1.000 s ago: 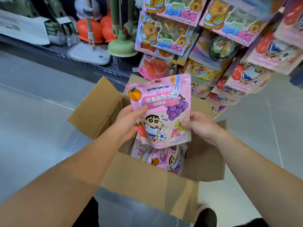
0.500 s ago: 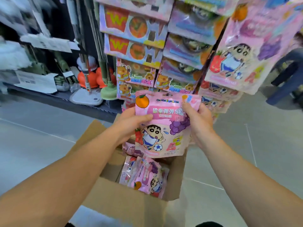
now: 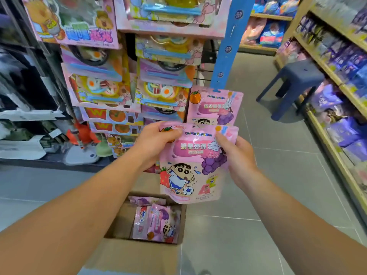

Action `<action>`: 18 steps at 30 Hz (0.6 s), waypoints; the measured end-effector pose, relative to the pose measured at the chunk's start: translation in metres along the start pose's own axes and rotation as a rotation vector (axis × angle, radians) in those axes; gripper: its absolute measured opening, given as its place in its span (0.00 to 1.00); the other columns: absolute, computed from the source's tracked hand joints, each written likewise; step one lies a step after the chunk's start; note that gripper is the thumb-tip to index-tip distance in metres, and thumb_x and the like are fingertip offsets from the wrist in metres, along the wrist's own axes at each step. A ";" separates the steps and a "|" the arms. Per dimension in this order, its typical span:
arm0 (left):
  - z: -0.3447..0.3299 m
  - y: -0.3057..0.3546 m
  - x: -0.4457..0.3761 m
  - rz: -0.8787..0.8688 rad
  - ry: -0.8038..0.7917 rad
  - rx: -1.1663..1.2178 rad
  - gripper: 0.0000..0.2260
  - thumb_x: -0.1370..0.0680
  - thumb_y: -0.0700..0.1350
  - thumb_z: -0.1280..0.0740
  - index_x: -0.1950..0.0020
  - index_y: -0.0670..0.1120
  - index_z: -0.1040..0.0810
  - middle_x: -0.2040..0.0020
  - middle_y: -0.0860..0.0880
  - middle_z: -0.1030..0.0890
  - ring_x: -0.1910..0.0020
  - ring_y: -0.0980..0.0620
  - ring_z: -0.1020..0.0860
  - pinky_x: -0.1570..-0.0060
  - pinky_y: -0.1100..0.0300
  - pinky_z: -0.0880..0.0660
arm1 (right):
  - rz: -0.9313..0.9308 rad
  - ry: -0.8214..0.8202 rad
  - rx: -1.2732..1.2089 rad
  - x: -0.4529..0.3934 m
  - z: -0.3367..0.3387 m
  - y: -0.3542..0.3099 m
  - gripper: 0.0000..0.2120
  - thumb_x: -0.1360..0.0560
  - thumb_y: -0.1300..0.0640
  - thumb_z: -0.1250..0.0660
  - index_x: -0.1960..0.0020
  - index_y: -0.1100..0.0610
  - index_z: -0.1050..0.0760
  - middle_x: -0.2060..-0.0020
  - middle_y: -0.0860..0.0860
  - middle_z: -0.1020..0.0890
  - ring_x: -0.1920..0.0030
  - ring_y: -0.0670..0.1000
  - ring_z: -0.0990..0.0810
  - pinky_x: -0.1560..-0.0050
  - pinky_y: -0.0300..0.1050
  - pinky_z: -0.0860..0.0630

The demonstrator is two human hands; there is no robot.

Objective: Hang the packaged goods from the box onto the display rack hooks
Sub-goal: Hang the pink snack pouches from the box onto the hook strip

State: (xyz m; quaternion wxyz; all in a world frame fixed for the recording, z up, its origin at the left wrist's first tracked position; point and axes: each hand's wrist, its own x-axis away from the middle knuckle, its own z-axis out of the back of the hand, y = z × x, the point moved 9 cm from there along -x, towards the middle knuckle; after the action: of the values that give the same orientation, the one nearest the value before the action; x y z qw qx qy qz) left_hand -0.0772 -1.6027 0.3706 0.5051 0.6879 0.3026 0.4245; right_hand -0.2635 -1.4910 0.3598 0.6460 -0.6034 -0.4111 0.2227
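Observation:
I hold a pink candy pouch point(image 3: 190, 171) with a cartoon boy and grapes in front of the display rack point(image 3: 226, 46). My left hand point(image 3: 156, 141) pinches its top left corner. My right hand point(image 3: 236, 155) grips its right edge near the top. Just behind and above it, an identical pink pouch point(image 3: 215, 105) hangs on the rack's lower right side. Below my arms stands the open cardboard box point(image 3: 139, 255) on the floor, with several more pink pouches point(image 3: 156, 223) lying inside.
Pink toy packages point(image 3: 99, 90) fill the rack's hooks to the left. A blue rack post point(image 3: 228, 42) rises above the hung pouch. A dark blue stool point(image 3: 296, 80) stands in the aisle at right, beside shelves of purple goods point(image 3: 341, 80). Mops point(image 3: 83, 151) sit low at left.
I have lifted the pouch out of the box and up to the rack. My view has swung up and right. My right hand has slid from the pouch's side to near its top.

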 end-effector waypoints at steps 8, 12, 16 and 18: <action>-0.051 0.052 -0.019 -0.028 0.052 -0.183 0.12 0.25 0.43 0.27 0.43 0.44 0.20 0.52 0.47 0.14 0.55 0.51 0.15 0.52 0.56 0.19 | 0.254 0.038 0.317 -0.025 0.046 -0.093 0.20 0.27 0.60 0.26 0.41 0.43 0.27 0.47 0.43 0.23 0.54 0.40 0.18 0.60 0.37 0.22; -0.071 0.064 -0.030 -0.053 0.088 -0.312 0.08 0.25 0.45 0.27 0.46 0.47 0.19 0.50 0.48 0.15 0.52 0.51 0.16 0.49 0.55 0.20 | 0.569 0.027 0.758 -0.042 0.040 -0.120 0.14 0.29 0.57 0.26 0.43 0.51 0.19 0.47 0.46 0.25 0.47 0.49 0.24 0.44 0.43 0.27; -0.085 0.068 -0.047 -0.039 0.124 -0.392 0.06 0.25 0.45 0.28 0.52 0.44 0.18 0.55 0.46 0.15 0.55 0.48 0.17 0.47 0.49 0.21 | 0.713 -0.015 1.110 -0.064 0.028 -0.133 0.07 0.25 0.52 0.32 0.56 0.54 0.18 0.61 0.49 0.17 0.56 0.55 0.23 0.53 0.47 0.29; -0.089 0.077 -0.057 -0.042 0.144 -0.420 0.04 0.25 0.43 0.29 0.55 0.43 0.19 0.59 0.45 0.16 0.61 0.47 0.19 0.54 0.51 0.23 | 0.715 -0.037 1.140 -0.078 0.025 -0.146 0.08 0.25 0.52 0.33 0.60 0.55 0.21 0.65 0.49 0.19 0.60 0.55 0.24 0.55 0.46 0.32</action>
State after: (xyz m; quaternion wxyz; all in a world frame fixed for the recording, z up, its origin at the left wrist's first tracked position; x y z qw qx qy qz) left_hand -0.1831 -1.6359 0.4395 0.6232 0.5290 0.2572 0.5154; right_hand -0.3579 -1.5629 0.4785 0.7428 -0.2629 -0.0150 0.6155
